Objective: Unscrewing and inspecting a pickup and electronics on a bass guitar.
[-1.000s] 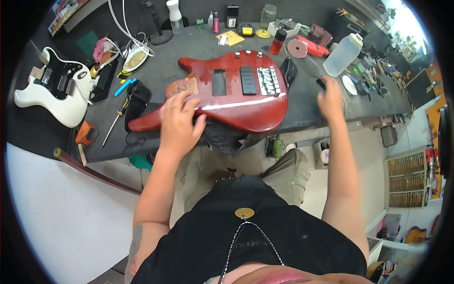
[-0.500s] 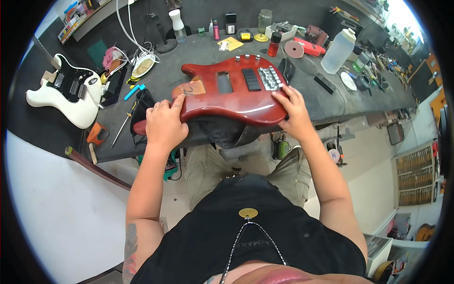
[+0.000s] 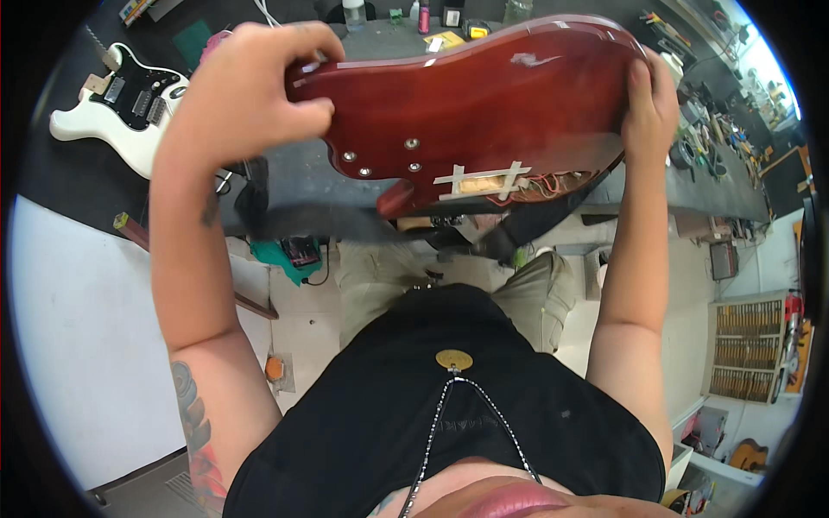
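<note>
A glossy red electric guitar body [image 3: 484, 104] is raised above the bench and tilted, its back toward me. My left hand [image 3: 268, 86] curls around the horn at its left end, fingers over the top and thumb on the back. At the right end, my right hand [image 3: 652, 108] grips the rounded edge, with the fingers partly hidden. Several metal screws and ferrules sit near the short neck stub [image 3: 395, 198]. Strips of masking tape [image 3: 482, 183] cross an uncovered cavity, and loose wires [image 3: 548, 186] show beside them. Black cloth [image 3: 544, 224] hangs blurred below the body.
A white electric guitar [image 3: 112, 125] with a black pickguard lies on the dark bench [image 3: 294, 177] at left. Small bottles [image 3: 423, 17] and a yellow item [image 3: 477, 32] stand at the back. Tools crowd the bench's right side [image 3: 708, 138]. A slotted drawer rack [image 3: 747, 350] stands lower right.
The guitar body has been lifted off the bench and turned over, from front face to back. Both hands have risen with it and hold its two ends.
</note>
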`<state>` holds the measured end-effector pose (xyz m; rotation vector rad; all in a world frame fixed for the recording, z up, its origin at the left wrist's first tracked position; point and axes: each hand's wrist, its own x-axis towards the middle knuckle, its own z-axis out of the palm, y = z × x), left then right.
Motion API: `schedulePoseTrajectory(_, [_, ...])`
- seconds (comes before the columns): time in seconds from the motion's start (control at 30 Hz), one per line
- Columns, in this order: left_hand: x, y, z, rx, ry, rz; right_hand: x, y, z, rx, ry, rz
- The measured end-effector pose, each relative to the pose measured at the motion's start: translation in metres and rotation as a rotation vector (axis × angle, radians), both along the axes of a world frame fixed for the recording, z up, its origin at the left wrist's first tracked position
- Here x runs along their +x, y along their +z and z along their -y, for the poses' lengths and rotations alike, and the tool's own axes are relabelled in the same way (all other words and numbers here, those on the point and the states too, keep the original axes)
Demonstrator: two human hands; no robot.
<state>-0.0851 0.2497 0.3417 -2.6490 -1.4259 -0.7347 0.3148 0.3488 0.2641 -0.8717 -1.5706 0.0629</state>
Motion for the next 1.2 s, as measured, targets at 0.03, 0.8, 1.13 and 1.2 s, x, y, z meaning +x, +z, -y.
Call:
schedulePoseTrajectory(0.03, [-0.004,0.002,-0.01,-0.048,-0.025,-0.027,0.008,-0.001,-0.012,-0.08,0.046,0.012])
schedulePoseTrajectory(0.8, [0.043,-0.219,0.023,-0.027,0.268,0.165,-0.031,-0.101,-0.197,-0.942,-0.184,0.703])
schedulePoseTrajectory(1.13, [0.035,-0.223,0.017,0.0,0.176,0.252,-0.048,-0.127,-0.174,-0.911,-0.283,0.823])
schedulePoseTrajectory(1.2, [0.033,-0.23,0.011,-0.003,0.159,0.295,-0.036,-0.126,-0.169,-0.907,-0.265,0.775])
